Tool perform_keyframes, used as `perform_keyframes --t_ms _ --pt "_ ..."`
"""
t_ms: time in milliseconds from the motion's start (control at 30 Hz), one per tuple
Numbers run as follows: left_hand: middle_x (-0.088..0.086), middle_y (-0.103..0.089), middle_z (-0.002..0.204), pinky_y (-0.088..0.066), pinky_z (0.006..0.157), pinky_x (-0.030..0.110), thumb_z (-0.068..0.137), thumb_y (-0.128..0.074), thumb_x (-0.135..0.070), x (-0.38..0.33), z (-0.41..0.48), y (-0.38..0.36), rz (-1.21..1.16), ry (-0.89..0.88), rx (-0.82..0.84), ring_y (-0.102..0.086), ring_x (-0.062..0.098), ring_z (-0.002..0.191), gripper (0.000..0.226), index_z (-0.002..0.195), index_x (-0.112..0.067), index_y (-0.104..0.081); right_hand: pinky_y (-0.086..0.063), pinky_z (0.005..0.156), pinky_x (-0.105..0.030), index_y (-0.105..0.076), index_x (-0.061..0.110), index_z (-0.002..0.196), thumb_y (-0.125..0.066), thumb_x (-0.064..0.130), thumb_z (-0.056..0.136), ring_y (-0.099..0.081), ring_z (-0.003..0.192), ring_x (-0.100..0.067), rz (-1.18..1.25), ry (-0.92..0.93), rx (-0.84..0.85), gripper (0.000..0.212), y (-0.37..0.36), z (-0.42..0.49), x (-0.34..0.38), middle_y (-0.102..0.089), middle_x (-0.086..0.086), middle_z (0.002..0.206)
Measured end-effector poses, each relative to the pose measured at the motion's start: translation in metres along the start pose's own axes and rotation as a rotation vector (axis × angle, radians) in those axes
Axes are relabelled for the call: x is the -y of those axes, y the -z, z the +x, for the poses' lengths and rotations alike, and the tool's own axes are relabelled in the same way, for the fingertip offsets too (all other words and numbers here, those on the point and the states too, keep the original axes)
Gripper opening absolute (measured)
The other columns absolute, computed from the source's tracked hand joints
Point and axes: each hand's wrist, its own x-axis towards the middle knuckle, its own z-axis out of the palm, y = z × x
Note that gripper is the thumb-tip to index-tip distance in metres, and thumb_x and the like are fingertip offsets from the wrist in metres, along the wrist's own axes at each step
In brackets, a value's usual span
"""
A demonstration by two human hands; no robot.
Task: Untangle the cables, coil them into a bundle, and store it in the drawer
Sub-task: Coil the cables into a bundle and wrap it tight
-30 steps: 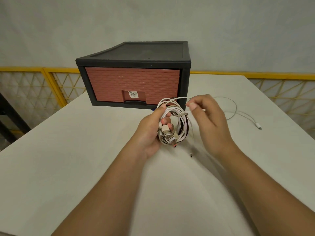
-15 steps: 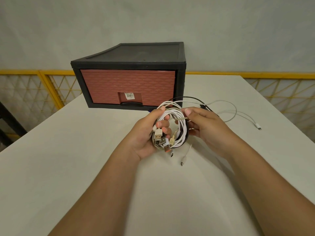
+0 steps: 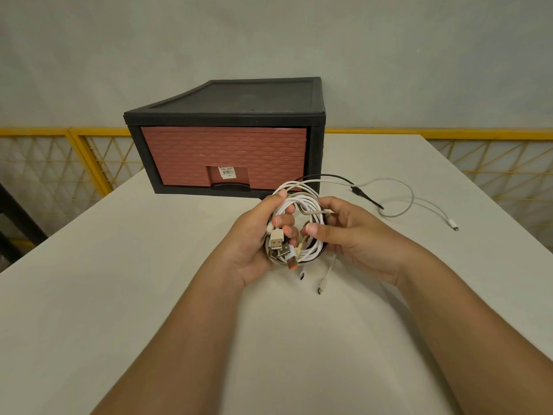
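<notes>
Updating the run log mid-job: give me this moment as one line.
phase: coiling | left hand: grips cable bundle | right hand: grips cable bundle | loose tails: on table | drawer: closed

Workshop or lab test cell, by the look; nothing domestic. Yellow-framed mesh safety barrier [image 3: 59, 163] runs behind the table at 10 and 2 o'clock. Bare grey-white wall [image 3: 269, 40] at 12. Plain white table [image 3: 89, 295], with one plastic drawer unit [image 3: 224, 157] at 12.
</notes>
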Motion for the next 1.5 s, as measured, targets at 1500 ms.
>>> perform_keyframes --t_ms 1500 --pt "-0.008 -0.037 0.050 -0.046 0.052 0.025 0.099 -0.053 -0.034 -0.002 -0.003 -0.004 0.064 -0.049 -0.089 -0.045 0.007 0.046 0.027 0.082 -0.013 -0.054 -0.048 0.099 -0.051 -0.046 0.021 0.130 -0.074 -0.004 0.072 -0.064 0.103 -0.030 -0.147 -0.012 0.006 0.069 -0.009 0.001 -0.007 -0.063 -0.013 0.104"
